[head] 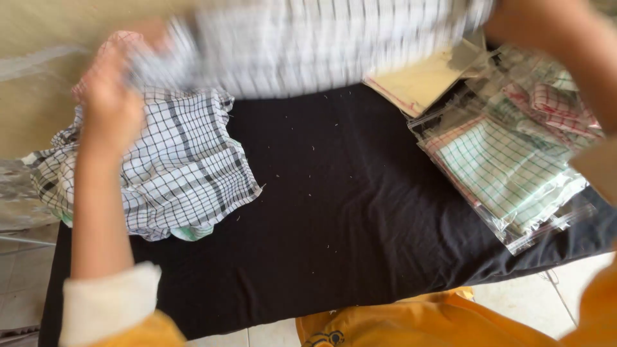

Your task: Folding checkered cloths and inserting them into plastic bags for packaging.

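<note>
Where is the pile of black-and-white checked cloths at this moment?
In the head view, the pile of checked cloths lies on the left side of the black table cover, just beneath the left hand.

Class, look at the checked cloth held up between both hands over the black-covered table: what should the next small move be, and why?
Probably lower the checked cloth flat onto the bare black cover. Left hand and right hand hold it stretched above that open space, between the heap of checked cloths and the bagged cloths.
</note>
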